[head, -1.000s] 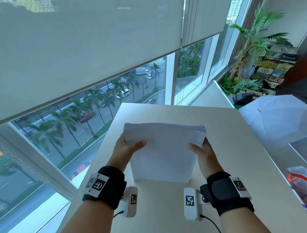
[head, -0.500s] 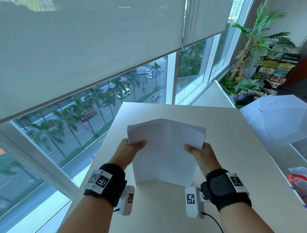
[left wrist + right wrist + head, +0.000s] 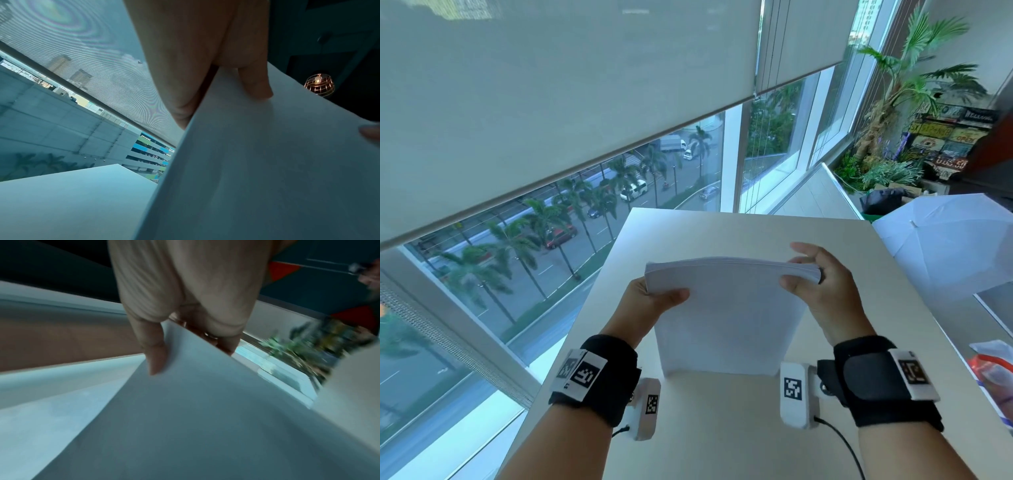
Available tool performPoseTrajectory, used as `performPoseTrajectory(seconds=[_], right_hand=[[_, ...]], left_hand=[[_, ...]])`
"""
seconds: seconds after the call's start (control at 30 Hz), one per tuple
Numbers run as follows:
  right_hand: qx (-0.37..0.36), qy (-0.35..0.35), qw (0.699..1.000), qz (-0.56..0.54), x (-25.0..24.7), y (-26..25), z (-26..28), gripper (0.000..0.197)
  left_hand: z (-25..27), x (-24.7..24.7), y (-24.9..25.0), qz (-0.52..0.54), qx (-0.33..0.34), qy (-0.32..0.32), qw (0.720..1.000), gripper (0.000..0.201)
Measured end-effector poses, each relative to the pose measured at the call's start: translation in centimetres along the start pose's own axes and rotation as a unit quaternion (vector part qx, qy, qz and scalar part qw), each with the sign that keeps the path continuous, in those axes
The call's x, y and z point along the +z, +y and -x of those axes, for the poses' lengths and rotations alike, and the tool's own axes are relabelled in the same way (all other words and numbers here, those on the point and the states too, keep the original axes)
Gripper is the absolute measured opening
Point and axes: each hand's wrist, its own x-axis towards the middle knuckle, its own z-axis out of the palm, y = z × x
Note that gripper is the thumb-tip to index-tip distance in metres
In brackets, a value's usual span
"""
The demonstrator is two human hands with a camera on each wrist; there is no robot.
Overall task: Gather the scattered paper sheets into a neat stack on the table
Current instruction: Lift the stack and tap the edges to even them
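Window light floods across the pale table (image 3: 722,428), and over it both hands hold the whole paper stack (image 3: 726,318) up on edge. Left hand (image 3: 650,301) grasps the upper left corner, thumb across the near face, fingers behind. Right hand (image 3: 822,294) pinches the upper right corner the same way, though one finger lifts free above the top edge. Between the two grips the sheets run crosswise, and from each grip they hang straight down to a bottom edge that meets the tabletop just ahead of the wrists. Top edge bows a little, so the sheets look nearly square, not quite. Both hands sit equally close, one per corner. Judging by this, the coming move is a downward tap or a lay-flat, tipping away from the grips
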Motion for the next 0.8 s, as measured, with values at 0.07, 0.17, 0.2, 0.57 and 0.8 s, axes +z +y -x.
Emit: performPoseTrajectory(seconds=[0.07, 0.17, 0.2, 0.57, 0.8], right_hand=[[-0.034, -0.035, 0.984, 0.169, -0.3, -2.1, -0.3, 0.043], [-0.075, -0.109, 0.891, 0.435, 0.8, -5.5, -0.5, 0.044], [-0.088, -0.128, 0.86, 0.486, 1.6, -6.4, -0.5, 0.046], [-0.124, -0.216, 0.775, 0.58, 7.9, -6.6, -1.2, 0.027], [-0.039, -0.115, 0.896, 0.427, 1.7, -7.9, -1.7, 0.037]], left_hand=[[0.0, -0.1, 0.0, -0.007, -0.009, -0.005, 1.0, 0.021], [-0.1, -0.1, 0.0, -0.001, -0.014, -0.007, 1.0, 0.019], [-0.2, 0.0, 0.0, 0.005, -0.014, -0.008, 1.0, 0.018], [0.6, 0.2, 0.3, -0.008, -0.019, 0.001, 1.0, 0.021], [1.3, -2.4, -1.2, -0.068, -0.032, 0.177, 0.981, 0.117]])
